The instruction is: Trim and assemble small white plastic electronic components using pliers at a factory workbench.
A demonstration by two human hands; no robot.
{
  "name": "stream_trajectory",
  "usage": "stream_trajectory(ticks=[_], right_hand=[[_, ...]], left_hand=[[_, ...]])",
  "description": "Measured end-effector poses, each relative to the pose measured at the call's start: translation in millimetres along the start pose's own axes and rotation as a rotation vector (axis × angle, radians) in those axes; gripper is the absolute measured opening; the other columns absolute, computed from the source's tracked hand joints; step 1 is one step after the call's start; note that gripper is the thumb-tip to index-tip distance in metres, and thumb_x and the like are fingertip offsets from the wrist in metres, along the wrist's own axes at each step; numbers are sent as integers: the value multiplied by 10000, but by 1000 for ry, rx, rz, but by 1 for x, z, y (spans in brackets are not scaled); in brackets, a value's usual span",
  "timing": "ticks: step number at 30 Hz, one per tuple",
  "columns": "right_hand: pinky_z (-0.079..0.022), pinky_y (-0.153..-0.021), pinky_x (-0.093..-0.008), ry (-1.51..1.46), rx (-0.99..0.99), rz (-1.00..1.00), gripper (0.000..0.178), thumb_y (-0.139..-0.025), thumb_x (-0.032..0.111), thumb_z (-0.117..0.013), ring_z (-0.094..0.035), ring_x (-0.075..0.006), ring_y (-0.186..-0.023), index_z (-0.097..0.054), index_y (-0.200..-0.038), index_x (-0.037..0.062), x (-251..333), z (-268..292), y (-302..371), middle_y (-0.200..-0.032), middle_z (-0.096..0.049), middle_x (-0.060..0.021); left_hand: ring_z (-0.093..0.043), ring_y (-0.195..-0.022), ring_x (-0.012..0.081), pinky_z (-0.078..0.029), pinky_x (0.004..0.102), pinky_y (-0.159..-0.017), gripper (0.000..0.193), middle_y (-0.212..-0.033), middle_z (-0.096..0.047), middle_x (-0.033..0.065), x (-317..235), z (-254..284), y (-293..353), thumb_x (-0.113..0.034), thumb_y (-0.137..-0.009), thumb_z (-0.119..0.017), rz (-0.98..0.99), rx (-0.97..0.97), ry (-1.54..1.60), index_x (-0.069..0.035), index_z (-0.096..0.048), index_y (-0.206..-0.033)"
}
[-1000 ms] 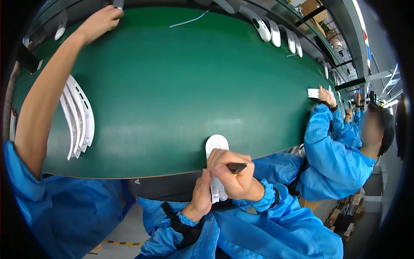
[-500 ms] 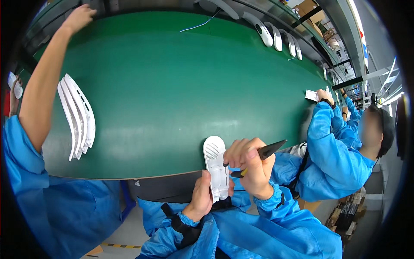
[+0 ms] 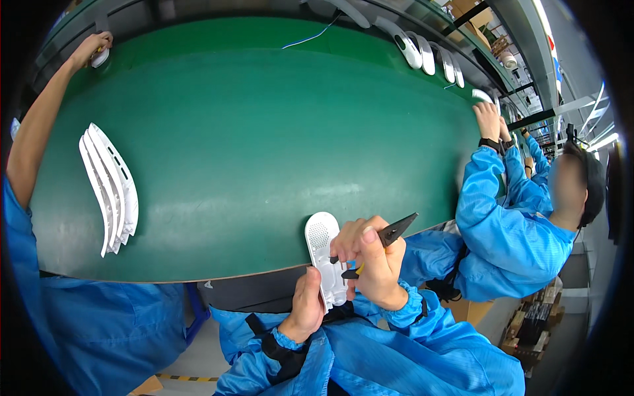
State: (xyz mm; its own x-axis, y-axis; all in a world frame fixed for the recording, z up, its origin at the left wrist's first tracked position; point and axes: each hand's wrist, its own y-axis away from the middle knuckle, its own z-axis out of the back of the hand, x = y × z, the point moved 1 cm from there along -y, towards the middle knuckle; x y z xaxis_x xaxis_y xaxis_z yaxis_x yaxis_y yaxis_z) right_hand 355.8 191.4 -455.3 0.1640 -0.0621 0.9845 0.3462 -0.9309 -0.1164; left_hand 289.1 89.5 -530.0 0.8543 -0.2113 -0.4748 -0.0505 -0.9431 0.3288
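Observation:
My left hand (image 3: 306, 305) is closed round the lower left side of a white plastic housing (image 3: 321, 226). This long, rounded shell has a perforated grille at its top end and moulded ribs inside, and I hold it over the table's near edge. My right hand (image 3: 375, 259) is closed round a pair of pliers (image 3: 400, 230). Their dark pointed jaws stick out past the knuckles, away from the housing. The black-and-yellow handle ends lie over the housing's right side; whether they touch it I cannot tell.
On the green table (image 3: 264, 145), several curved white shells (image 3: 109, 191) stand at left. More white housings (image 3: 409, 51) line the back right, beside a blue wire (image 3: 309, 38). At left, a co-worker's arm (image 3: 41, 125) reaches over the table; another co-worker (image 3: 515, 211) sits at right.
My right hand and the pliers have shifted slightly left and down. The left co-worker's hand has moved left onto a small white object. The right co-worker's hand has risen toward the back.

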Motion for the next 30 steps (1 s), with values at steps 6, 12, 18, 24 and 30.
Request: stream_trajectory(ticks=[6,12,18,24,30], right_hand=[[-486,-602,-383,8,-35,41,320,-1028,210,-485,-479,-186,-587,-438,-768,29,-5,-3,4,-638,-490,-102],[-466,-585,-371,104,-61,101,254,-1019,161,-482,-484,-190,-577,-465,-816,10,-7,-8,4,-634,-494,-100],[-458,-579,-378,-68,-88,5,267,-1025,162,-472,-481,-187,-579,-448,-799,22,-1,2,-10,-634,-489,-91],[-466,-589,-381,48,-62,-36,311,-1032,196,-479,-487,-191,-587,-438,-774,27,-2,-2,0,-642,-498,-94],[-469,-578,-375,-45,-105,-28,326,-1032,205,-478,-482,-195,-562,-436,-766,23,7,-4,-3,-621,-490,-93]], left_hand=[[-591,-1038,191,-480,346,-903,670,-1146,-601,104,0,6,3,-567,-1035,-311,22,57,8,19,-447,-1329],[-657,-822,179,-527,311,-748,702,-972,-672,128,14,7,5,-571,-1041,-277,-19,-84,-61,60,-545,-1189],[-662,-821,201,-532,324,-741,736,-959,-667,135,4,0,2,-606,-1024,-274,-11,8,0,59,-525,-1217],[-667,-817,217,-539,343,-743,749,-942,-672,157,4,-3,3,-611,-1023,-263,-44,-22,-19,61,-524,-1227],[-669,-810,212,-533,332,-740,759,-918,-674,145,1,-7,4,-614,-1023,-254,-37,-35,-34,63,-529,-1228]])
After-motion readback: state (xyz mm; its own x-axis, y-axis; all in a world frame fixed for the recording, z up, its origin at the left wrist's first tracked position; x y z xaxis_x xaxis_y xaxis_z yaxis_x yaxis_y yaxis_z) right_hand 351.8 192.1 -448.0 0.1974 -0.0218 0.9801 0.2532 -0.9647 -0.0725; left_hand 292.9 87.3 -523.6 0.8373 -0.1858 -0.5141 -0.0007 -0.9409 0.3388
